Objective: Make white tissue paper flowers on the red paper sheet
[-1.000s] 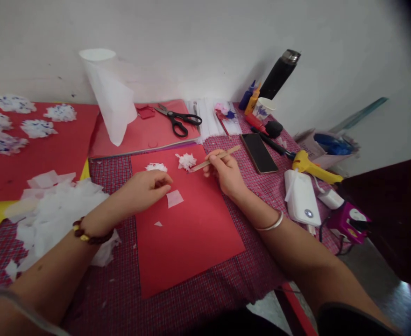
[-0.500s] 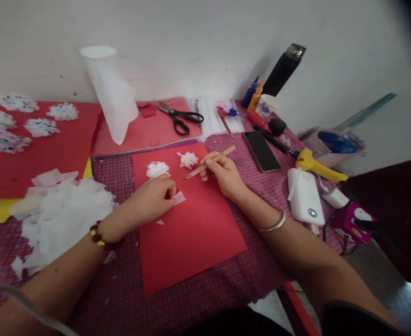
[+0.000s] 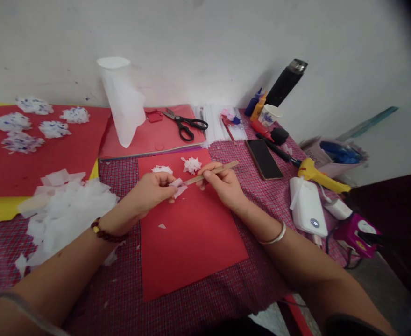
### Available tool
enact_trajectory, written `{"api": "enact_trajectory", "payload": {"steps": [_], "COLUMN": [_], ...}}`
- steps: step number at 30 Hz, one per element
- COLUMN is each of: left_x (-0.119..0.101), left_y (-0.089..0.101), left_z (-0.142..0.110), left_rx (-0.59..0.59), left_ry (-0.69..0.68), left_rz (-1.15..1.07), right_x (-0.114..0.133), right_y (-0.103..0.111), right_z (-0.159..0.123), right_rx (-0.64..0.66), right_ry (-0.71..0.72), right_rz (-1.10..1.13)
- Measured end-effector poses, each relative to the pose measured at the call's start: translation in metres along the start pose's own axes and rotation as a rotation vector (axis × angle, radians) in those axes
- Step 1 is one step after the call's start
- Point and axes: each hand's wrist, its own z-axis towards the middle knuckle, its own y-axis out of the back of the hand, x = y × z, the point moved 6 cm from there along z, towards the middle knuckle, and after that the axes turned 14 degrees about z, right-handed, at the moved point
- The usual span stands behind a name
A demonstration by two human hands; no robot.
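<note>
Between the thumb and fingers of my left hand (image 3: 154,191) is a small piece of white tissue paper (image 3: 179,190), held above the red sheet (image 3: 194,247). My right hand (image 3: 223,184) grips a thin wooden stick (image 3: 223,167), perhaps a pencil, slanting down to the left. Its tip meets the tissue piece. Just beyond my hands, two crumpled white paper tufts lie on the sheet: one tuft (image 3: 192,164) near the stick, another tuft (image 3: 161,169) partly behind my left hand. A tiny paper scrap (image 3: 162,226) rests lower on the sheet.
Left of the sheet is a heap of white tissue squares (image 3: 65,210). Several blue-specked paper tufts (image 3: 54,129) sit on red paper. Black-handled scissors (image 3: 187,126), a phone (image 3: 264,158), a white power bank (image 3: 308,205) and a yellow glue gun (image 3: 322,176) lie at the back and right.
My left hand has lifted the tissue piece off the red sheet and brought it to the stick's tip. The view has shifted slightly, so things appear a little lower and further right.
</note>
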Motion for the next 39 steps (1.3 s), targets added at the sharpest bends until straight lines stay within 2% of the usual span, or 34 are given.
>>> {"api": "enact_trajectory", "payload": {"steps": [8,10,14,16,20,25,28,30,32,34,36,39], "left_x": [-0.002,-0.002,0.003,0.004,0.001,-0.006,-0.012,-0.020,-0.030,-0.041,-0.046,-0.041], "left_y": [0.000,0.000,0.001,0.001,0.002,0.005,0.011,0.015,0.016,0.014,0.005,-0.012], "left_z": [-0.001,-0.001,0.001,0.001,-0.001,-0.004,-0.008,-0.014,-0.021,-0.030,-0.038,-0.043], "left_rx": [-0.005,0.014,0.042,0.063,0.035,-0.101,-0.233,-0.314,-0.390,-0.451,-0.436,-0.286], "left_ry": [-0.012,0.023,0.150,0.164,0.087,-0.024,-0.095,-0.168,-0.299,-0.492,-0.697,-0.883], "left_rz": [-0.030,-0.153,-0.551,-0.641,-0.597,-0.549,-0.407,-0.215,0.046,0.323,0.576,0.832], "right_x": [0.000,-0.001,-0.004,-0.006,-0.007,-0.005,-0.003,-0.002,-0.001,-0.002,-0.004,-0.011], "right_y": [0.000,0.001,0.003,0.003,0.000,-0.001,-0.002,-0.002,-0.003,-0.004,-0.006,-0.008], "right_z": [0.000,0.000,0.002,0.002,0.002,0.002,0.002,0.002,0.001,-0.001,-0.004,-0.006], "right_rx": [-0.014,-0.029,-0.060,-0.070,-0.073,-0.089,-0.105,-0.131,-0.163,-0.192,-0.206,-0.201], "right_ry": [-0.009,-0.017,-0.064,-0.105,-0.151,-0.149,-0.153,-0.150,-0.147,-0.153,-0.186,-0.266], "right_rz": [-0.005,0.029,0.168,0.224,0.307,0.327,0.303,0.278,0.257,0.257,0.277,0.293]}}
